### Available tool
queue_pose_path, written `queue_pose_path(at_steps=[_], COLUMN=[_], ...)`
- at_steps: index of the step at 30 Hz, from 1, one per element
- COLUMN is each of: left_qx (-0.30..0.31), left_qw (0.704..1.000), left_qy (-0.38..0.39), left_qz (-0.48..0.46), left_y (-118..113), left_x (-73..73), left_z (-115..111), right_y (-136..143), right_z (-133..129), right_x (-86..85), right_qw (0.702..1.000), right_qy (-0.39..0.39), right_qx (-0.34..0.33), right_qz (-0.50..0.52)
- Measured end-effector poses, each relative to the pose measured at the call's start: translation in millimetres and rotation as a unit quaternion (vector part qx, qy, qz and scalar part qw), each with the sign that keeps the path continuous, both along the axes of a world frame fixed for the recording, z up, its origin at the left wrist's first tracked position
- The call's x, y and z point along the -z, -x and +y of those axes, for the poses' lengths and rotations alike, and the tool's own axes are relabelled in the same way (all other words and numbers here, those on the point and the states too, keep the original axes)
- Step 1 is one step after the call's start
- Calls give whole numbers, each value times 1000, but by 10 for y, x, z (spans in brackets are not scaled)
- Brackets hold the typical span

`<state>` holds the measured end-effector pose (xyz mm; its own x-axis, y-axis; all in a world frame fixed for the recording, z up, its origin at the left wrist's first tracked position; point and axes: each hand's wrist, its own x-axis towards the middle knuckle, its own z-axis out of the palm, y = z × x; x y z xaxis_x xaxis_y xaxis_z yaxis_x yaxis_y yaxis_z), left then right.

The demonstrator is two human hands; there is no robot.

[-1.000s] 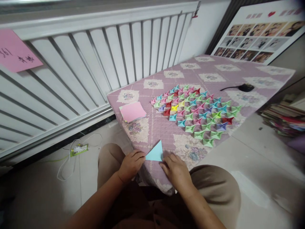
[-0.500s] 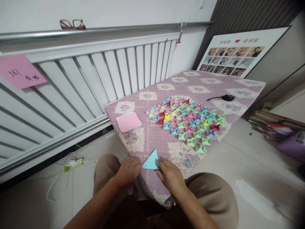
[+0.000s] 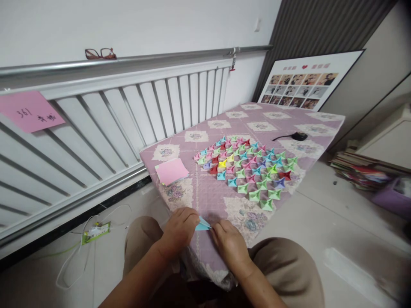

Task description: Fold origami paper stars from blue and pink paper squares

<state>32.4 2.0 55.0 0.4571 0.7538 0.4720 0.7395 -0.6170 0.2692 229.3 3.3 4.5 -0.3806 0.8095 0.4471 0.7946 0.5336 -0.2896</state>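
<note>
white slats of a radiator (image 3: 180, 102) run behind a bench (image 3: 210, 194) draped in a purple quilted cloth with pale floral squares, and a small light-blue folded paper piece (image 3: 202, 225) is at the near end, between the person's two hands. the right grip (image 3: 228, 241), fingers and thumb together, looks to be pinching the paper's right tip; the left grip (image 3: 182, 226) curls over its left end, though whether it pinches or only presses there is hidden by the fingers. being thin paper, the piece should be almost weightless, crisp along its creases but easily bent, and prone to tear or crumple under a hard squeeze; it probably slides readily on the cloth, whose quilting likely makes a soft backing for a sharp crease. the folded edges and end corners seem the best places to hold, with fingertips only. beyond the hands, slanting rows of small folded paper pieces in green, pink, blue, red and yellow (image 3: 240, 174) cover the middle, and a stack of pink-topped paper squares (image 3: 172, 171) sits near the left edge. a black object with a thin tail (image 3: 299, 136) lies farther back. nothing stands between the hands, but the bench's near edge is close, so room on that side looks short.
</note>
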Motion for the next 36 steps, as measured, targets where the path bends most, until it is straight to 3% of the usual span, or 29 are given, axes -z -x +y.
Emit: queue_pose_path(at_steps=[2,4,7,10,13,15,17,19,22,25,28,32,36], left_qx=[-25,-83,-184,-235,-195,-130,-85,-78,-111,-143,-127,-69,-47], left_qw=[995,975,917,847,788,755,723,696,658,638,644,666,693], left_qy=[-9,-15,46,183,296,354,397,418,417,402,393,410,419], left_qz=[-95,-204,-352,-441,-502,-537,-559,-579,-618,-641,-644,-619,-584], left_y=[-81,-158,-259,-350,-441,-504,-564,-611,-639,-629,-618,-612,-525], left_x=[-54,-54,64,245,334,310,252,204,203,234,199,64,-21], left_z=[-15,-42,-99,-163,-228,-260,-275,-272,-257,-265,-297,-336,-343], right_y=[-6,-11,-10,13,52,83,116,151,194,209,209,205,106], right_z=[7,8,-2,-25,-52,-76,-108,-149,-214,-258,-284,-306,-269], right_x=[-58,-102,-129,-124,-113,-114,-132,-175,-275,-354,-348,-257,-241], right_qw=[993,963,868,758,679,659,661,678,720,766,813,863,874], right_qy=[58,144,279,373,412,417,419,417,400,361,313,247,268], right_qx=[-6,2,50,76,65,61,60,56,31,-3,-10,30,28], right_qz=[100,229,407,530,605,623,620,603,566,532,491,439,405])
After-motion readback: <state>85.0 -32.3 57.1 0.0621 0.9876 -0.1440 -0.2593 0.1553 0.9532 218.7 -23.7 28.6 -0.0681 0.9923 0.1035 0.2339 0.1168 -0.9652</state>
